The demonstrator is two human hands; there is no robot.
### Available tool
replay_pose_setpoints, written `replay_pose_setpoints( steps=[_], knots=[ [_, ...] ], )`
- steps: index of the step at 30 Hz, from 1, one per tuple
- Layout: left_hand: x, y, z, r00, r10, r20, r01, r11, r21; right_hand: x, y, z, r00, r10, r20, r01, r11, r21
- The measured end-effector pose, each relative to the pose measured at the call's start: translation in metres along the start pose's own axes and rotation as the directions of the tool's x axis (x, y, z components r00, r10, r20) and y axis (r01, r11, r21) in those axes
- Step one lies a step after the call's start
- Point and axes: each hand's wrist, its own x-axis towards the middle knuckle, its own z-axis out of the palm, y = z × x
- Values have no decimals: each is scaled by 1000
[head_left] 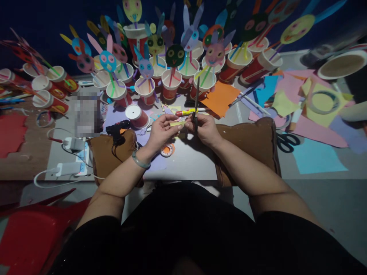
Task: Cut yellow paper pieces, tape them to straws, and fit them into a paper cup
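Note:
My left hand (161,133), with a bangle on its wrist, pinches a small yellow-green piece of paper (177,123) above the middle of the table. In my right hand (207,130) is a pair of scissors (197,100), its blades pointing up and away from me. The right fingertips come close to the paper's right end; whether they touch it I cannot tell. Just beyond the hands lies a red and yellow tube or marker (186,112). An upturned paper cup (137,116) stands left of them, and an orange and white ring (167,150) lies below the left hand.
Several paper cups (145,91) with paper animal faces on straws line the back. Brown cushions (246,143) lie under both forearms. A black glue gun (118,129) and white chargers (70,169) sit left. Black-handled scissors (288,142), coloured paper (319,157) and a tape roll (323,102) lie right.

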Motion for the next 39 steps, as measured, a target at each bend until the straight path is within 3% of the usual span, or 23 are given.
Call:
replay_pose_setpoints(
  steps=[5, 26, 39],
  knots=[
    [0, -3, 1, 997, -79, 19, 77, 995, 69, 0, -2, 0, 999, -48, 14, 48, 998, -27],
    [-2, 0, 1, 999, 25, -26, -23, 996, 88, 1, 4, 3, 1000, 23, -11, -22, 1000, 21],
    [-3, -1, 2, 1000, 14, -13, -13, 997, 81, 1, 2, 4, 999, 8, -31, -8, 1000, 4]
  ],
)
